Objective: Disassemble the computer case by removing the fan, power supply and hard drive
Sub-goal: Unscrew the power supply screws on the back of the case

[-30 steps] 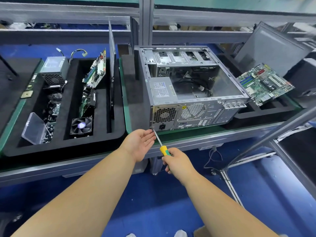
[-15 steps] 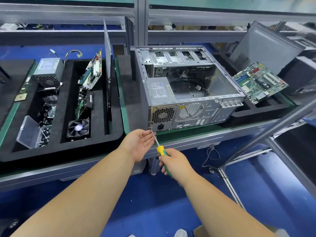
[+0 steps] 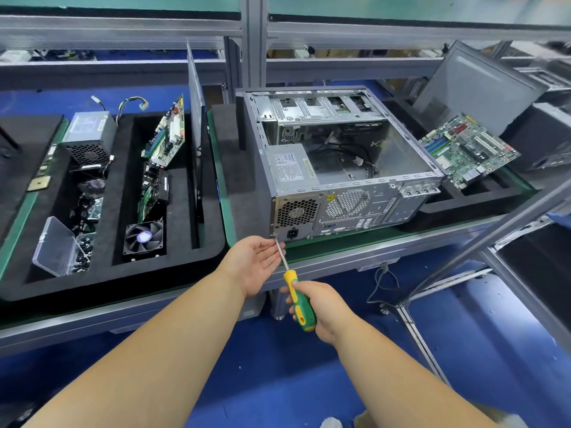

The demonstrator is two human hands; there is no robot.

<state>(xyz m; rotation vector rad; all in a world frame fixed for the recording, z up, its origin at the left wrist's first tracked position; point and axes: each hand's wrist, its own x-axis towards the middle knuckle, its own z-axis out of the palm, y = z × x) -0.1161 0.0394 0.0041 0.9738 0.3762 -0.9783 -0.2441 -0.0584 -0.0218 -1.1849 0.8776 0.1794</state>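
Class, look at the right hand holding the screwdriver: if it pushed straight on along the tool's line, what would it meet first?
The right hand would drive the screwdriver tip against the computer case, at its rear lower-left corner beside the power socket, apparently on a screw there.

The open grey sheet-metal computer case [image 3: 346, 162] lies on its side on the green-edged bench mat, its perforated rear panel toward the viewer. The silver box-shaped power supply [image 3: 290, 168], label upward, sits in its near left corner, with loose black cables [image 3: 349, 156] inside.
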